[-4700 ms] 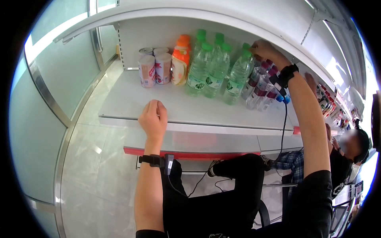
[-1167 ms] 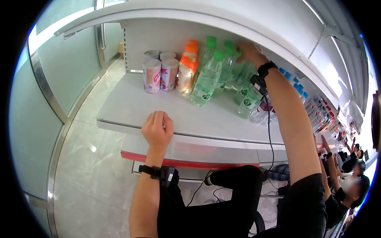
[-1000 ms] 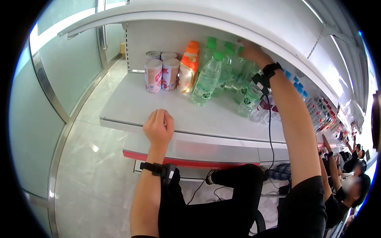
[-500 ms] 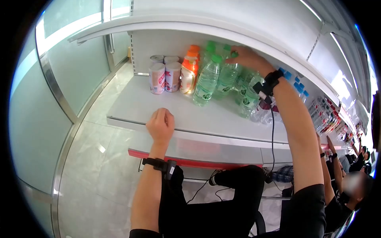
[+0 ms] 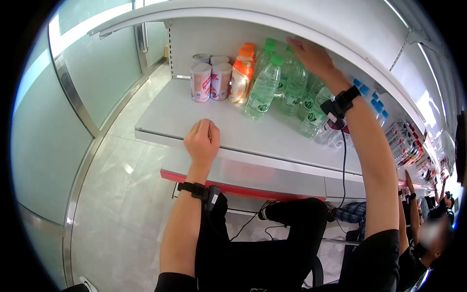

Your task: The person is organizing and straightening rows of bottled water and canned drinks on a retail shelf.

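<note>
My left hand [image 5: 203, 140] is curled into a fist at the front edge of the white shelf [image 5: 194, 114], with nothing showing in it. My right hand [image 5: 314, 57] is raised over the green-capped bottles at the back, just under the upper shelf. Its fingers stretch out to the left and hold nothing that I can see. Below it stand several clear green bottles, the front-left one [image 5: 264, 90] upright beside orange-capped bottles [image 5: 242, 75]. Left of those, several pink and white cans [image 5: 200, 82] stand grouped. My right forearm hides part of the bottles on the right.
Blue-capped bottles [image 5: 377, 102] and red-labelled packs [image 5: 406, 141] stand farther right. The upper shelf [image 5: 233, 12] hangs low overhead. A cable [image 5: 344, 170] trails from my right wrist strap. Other people [image 5: 428, 238] reach at the shelves on the right. Frosted glass doors [image 5: 53, 136] line the left.
My right hand has come off a green bottle cap and risen, its fingers straightening. My left fist stays at the shelf edge. The view has shifted slightly.
</note>
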A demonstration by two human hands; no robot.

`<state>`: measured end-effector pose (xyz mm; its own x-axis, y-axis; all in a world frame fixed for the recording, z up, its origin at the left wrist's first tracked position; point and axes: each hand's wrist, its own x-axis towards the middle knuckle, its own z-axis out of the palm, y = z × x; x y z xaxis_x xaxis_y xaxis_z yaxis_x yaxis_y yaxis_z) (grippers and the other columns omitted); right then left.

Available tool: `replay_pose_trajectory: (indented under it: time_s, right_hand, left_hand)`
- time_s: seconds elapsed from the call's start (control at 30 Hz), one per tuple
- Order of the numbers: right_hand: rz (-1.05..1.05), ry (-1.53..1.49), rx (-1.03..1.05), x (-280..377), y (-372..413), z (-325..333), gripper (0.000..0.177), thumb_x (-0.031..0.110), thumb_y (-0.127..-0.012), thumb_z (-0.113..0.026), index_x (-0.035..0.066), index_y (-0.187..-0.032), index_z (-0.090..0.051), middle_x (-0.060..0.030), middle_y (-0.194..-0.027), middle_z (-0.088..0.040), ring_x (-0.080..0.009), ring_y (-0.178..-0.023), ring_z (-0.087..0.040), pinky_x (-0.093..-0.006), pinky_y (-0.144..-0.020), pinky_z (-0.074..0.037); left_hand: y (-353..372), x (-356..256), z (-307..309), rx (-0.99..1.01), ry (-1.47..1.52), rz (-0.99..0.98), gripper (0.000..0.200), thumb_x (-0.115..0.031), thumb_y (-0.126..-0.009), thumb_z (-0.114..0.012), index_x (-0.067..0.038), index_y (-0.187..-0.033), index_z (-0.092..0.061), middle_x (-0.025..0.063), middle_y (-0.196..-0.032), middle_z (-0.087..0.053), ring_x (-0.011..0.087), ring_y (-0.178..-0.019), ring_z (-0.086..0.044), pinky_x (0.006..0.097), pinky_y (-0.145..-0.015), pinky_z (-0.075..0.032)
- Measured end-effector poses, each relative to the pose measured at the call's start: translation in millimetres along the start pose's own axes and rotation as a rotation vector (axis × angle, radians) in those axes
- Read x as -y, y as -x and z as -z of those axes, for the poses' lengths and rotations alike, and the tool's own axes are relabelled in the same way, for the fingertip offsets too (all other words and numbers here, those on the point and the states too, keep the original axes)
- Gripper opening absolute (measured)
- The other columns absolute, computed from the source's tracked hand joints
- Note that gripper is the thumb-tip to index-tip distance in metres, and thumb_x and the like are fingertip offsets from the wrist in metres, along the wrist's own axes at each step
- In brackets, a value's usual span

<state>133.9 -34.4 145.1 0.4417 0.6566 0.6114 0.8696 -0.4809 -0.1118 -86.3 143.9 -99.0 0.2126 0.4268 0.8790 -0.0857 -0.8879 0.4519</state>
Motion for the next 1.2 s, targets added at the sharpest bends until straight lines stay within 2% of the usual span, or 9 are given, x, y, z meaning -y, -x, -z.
replay_pose_trajectory:
  time_s: [0.03,0.1,0.13,0.2,0.43,0.8,1.03,1.13,1.2]
  right_hand:
    - [0.000,0.000,0.000,-2,-3,-7,0.049,0.048,-0.096,-0.054,0.007,-0.123,-0.060,-0.0202,-0.106,-0.068,-0.0345,-0.098,-0.065,-0.0429,-0.088,-0.050]
    - [0.428,0.067,0.170,5,-7,-18,0.055,0.051,-0.092,-0.058,0.008,-0.127,-0.060,-0.0205,-0.108,-0.068,-0.0343,-0.100,-0.066,-0.0417,-0.089,-0.050]
    - [0.424,0.070,0.173,7,-5,-23,0.055,0.051,-0.092,-0.058,0.008,-0.127,-0.060,-0.0205,-0.108,-0.068,-0.0343,-0.100,-0.066,-0.0417,-0.089,-0.050]
    - [-0.043,0.238,0.287,50,7,-18,0.056,0.051,-0.086,-0.066,0.007,-0.120,-0.063,-0.0200,-0.104,-0.068,-0.0331,-0.096,-0.066,-0.0418,-0.085,-0.050]
    - [0.009,0.074,0.355,24,13,1,0.053,0.047,-0.079,-0.073,0.004,-0.109,-0.063,-0.0193,-0.095,-0.067,-0.0323,-0.087,-0.064,-0.0430,-0.077,-0.049]
    - [-0.182,0.434,0.542,-18,33,44,0.055,0.047,-0.082,-0.067,0.005,-0.118,-0.061,-0.0208,-0.102,-0.067,-0.0355,-0.097,-0.066,-0.0452,-0.084,-0.052]
    - [-0.038,0.692,0.262,1,30,27,0.042,0.045,-0.087,-0.063,0.009,-0.109,-0.062,-0.0163,-0.110,-0.060,-0.0332,-0.102,-0.062,-0.0457,-0.085,-0.051]
    - [0.006,0.552,0.160,13,13,4,0.048,0.045,-0.088,-0.062,0.007,-0.118,-0.060,-0.0167,-0.118,-0.060,-0.0346,-0.107,-0.061,-0.0464,-0.090,-0.051]
    - [0.056,0.439,0.081,21,1,-19,0.062,0.049,-0.089,-0.059,0.009,-0.136,-0.052,-0.0163,-0.136,-0.053,-0.0356,-0.120,-0.057,-0.0464,-0.099,-0.049]
  left_hand:
    - [-1,0,0,0.000,0.000,0.000,0.008,-0.006,-0.085,-0.059,-0.005,-0.077,-0.058,0.0090,-0.065,-0.058,0.0276,-0.054,-0.055,0.0377,-0.050,-0.042]
    - [-1,-1,-1,-0.029,-0.015,-0.015,0.012,-0.006,-0.084,-0.059,-0.006,-0.073,-0.054,0.0064,-0.063,-0.053,0.0271,-0.057,-0.055,0.0395,-0.049,-0.042]
    - [0,-2,0,-0.025,-0.011,-0.013,0.012,-0.006,-0.084,-0.059,-0.006,-0.073,-0.054,0.0064,-0.063,-0.053,0.0271,-0.057,-0.055,0.0395,-0.049,-0.042]
    - [0,-3,0,-0.009,-0.016,0.032,0.013,-0.006,-0.084,-0.059,-0.006,-0.073,-0.053,0.0061,-0.063,-0.053,0.0270,-0.056,-0.055,0.0393,-0.049,-0.042]
    - [-1,-1,0,-0.044,0.032,-0.007,0.013,-0.006,-0.083,-0.060,-0.007,-0.072,-0.053,0.0058,-0.062,-0.052,0.0266,-0.057,-0.055,0.0386,-0.049,-0.042]
    - [-2,-2,1,-0.024,0.011,0.003,0.014,-0.005,-0.082,-0.061,-0.007,-0.071,-0.052,0.0052,-0.061,-0.052,0.0265,-0.056,-0.055,0.0387,-0.048,-0.041]
    - [-3,-1,0,-0.083,0.043,-0.027,0.017,-0.006,-0.083,-0.061,-0.007,-0.070,-0.049,0.0059,-0.061,-0.050,0.0273,-0.055,-0.053,0.0400,-0.047,-0.040]
    - [-2,-1,0,-0.034,0.018,-0.001,0.016,-0.006,-0.083,-0.061,-0.007,-0.071,-0.051,0.0063,-0.062,-0.052,0.0275,-0.056,-0.054,0.0400,-0.048,-0.041]
    - [-2,0,0,-0.029,0.013,-0.020,0.013,-0.006,-0.082,-0.061,-0.007,-0.072,-0.052,0.0064,-0.063,-0.053,0.0276,-0.057,-0.056,0.0397,-0.048,-0.042]
